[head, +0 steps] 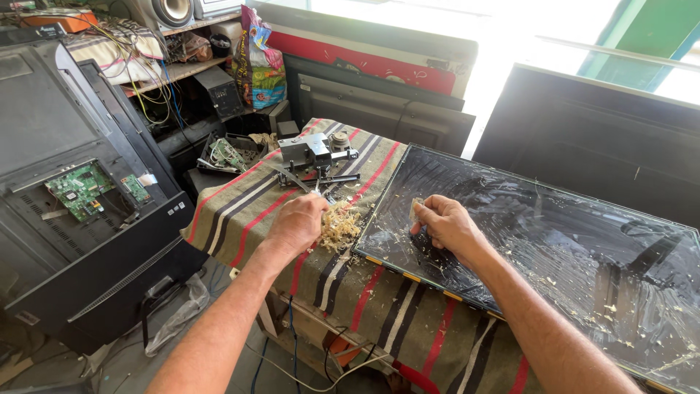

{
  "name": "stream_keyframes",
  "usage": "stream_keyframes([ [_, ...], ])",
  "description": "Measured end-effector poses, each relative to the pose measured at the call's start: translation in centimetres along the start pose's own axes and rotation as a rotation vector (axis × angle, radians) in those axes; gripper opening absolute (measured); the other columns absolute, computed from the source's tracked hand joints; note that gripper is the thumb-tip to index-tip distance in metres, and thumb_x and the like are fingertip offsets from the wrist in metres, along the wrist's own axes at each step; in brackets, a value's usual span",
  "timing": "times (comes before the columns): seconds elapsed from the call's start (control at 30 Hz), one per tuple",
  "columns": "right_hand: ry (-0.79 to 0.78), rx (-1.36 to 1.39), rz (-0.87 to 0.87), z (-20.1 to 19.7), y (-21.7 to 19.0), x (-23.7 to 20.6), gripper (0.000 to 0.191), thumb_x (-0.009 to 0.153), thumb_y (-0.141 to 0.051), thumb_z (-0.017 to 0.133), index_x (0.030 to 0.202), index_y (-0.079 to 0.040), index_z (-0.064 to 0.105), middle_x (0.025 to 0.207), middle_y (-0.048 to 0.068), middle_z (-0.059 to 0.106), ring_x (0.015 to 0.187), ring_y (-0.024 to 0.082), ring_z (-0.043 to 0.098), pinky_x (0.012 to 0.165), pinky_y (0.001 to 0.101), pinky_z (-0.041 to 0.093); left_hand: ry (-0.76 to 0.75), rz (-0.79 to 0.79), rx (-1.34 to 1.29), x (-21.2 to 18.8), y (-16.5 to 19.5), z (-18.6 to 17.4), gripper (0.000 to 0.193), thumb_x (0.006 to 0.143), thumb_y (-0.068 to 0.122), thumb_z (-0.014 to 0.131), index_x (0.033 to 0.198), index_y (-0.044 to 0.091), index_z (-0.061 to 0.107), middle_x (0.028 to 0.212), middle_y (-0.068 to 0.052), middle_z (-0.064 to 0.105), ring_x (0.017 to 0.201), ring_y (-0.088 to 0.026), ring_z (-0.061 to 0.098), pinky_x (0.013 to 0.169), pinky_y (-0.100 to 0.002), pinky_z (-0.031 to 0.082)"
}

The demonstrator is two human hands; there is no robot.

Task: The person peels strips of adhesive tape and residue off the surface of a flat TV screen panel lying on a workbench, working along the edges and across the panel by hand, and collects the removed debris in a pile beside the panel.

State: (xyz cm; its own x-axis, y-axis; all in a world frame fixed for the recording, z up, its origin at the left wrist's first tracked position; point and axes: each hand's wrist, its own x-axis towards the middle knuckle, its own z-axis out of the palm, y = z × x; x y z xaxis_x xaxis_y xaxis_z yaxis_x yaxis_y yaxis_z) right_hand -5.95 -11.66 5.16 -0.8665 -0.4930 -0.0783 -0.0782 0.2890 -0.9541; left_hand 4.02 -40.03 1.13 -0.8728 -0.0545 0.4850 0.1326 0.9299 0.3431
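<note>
A large dark glass screen panel (554, 241) lies flat on a table covered with a striped cloth (240, 211). Pale scraped flecks are scattered over the glass. My right hand (446, 226) presses on the panel's near left corner and pinches a small pale scrap between thumb and fingers. My left hand (297, 222) is closed into a fist on the cloth, right beside a heap of pale shavings (340, 228). What the left hand grips is hidden.
A metal tool assembly (315, 155) with scissors-like parts sits at the cloth's far end. An opened television with a green circuit board (79, 190) leans at left. Shelves with cables and a speaker stand behind it, and more dark screens (379, 109) stand at the back.
</note>
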Motion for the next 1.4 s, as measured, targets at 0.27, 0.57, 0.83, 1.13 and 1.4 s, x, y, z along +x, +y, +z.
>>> stream_keyframes([
  [0.27,0.017,-0.030,-0.033,0.2,0.1,0.0,0.023,0.101,-0.028,0.060,0.098,-0.005,0.061,0.082,0.011,0.074,0.049,0.005,0.044,0.042,0.0237,0.042,-0.040,-0.143,0.012,-0.3,1.5,-0.7,0.020,0.099,0.025,0.065,0.093,0.006,0.071,0.077,-0.010,0.073,0.065,-0.018,0.069,0.062,-0.035,0.059],
  [0.57,0.135,-0.098,-0.027,-3.3,0.2,1.1,0.016,0.097,-0.017,0.064,0.100,-0.002,0.068,0.085,0.014,0.072,0.059,0.012,0.063,0.050,0.0255,0.056,0.352,-0.196,-0.476,-2.7,2.9,4.4,0.021,0.103,0.023,0.059,0.098,0.005,0.070,0.080,-0.009,0.073,0.060,-0.012,0.067,0.049,-0.026,0.056],
  [0.83,0.393,-0.875,-0.076,-9.4,0.3,2.0,0.018,0.094,-0.017,0.067,0.107,-0.009,0.077,0.100,0.010,0.077,0.088,0.021,0.073,0.083,0.0368,0.059,0.329,-0.341,-0.888,-4.6,6.1,6.6,0.047,0.102,0.043,0.058,0.112,0.000,0.072,0.085,-0.007,0.070,0.073,-0.012,0.059,0.066,-0.029,0.050],
  [1.13,0.349,-0.817,-0.049,-8.6,1.0,0.5,0.017,0.093,-0.018,0.069,0.106,-0.009,0.077,0.102,0.011,0.078,0.089,0.024,0.076,0.083,0.0358,0.060,0.308,-0.316,-0.942,-3.8,6.1,7.5,0.061,0.103,0.052,0.050,0.120,-0.003,0.072,0.096,-0.007,0.075,0.092,-0.011,0.066,0.083,-0.028,0.050],
  [1.4,0.153,-0.786,-0.426,-2.4,2.2,-2.0,0.012,0.088,-0.012,0.072,0.096,-0.004,0.077,0.097,0.011,0.076,0.085,0.025,0.074,0.080,0.0370,0.058,0.324,-0.260,-0.879,-2.7,5.8,8.2,0.061,0.103,0.052,0.051,0.118,-0.004,0.070,0.095,-0.006,0.073,0.092,-0.011,0.066,0.083,-0.029,0.050],
])
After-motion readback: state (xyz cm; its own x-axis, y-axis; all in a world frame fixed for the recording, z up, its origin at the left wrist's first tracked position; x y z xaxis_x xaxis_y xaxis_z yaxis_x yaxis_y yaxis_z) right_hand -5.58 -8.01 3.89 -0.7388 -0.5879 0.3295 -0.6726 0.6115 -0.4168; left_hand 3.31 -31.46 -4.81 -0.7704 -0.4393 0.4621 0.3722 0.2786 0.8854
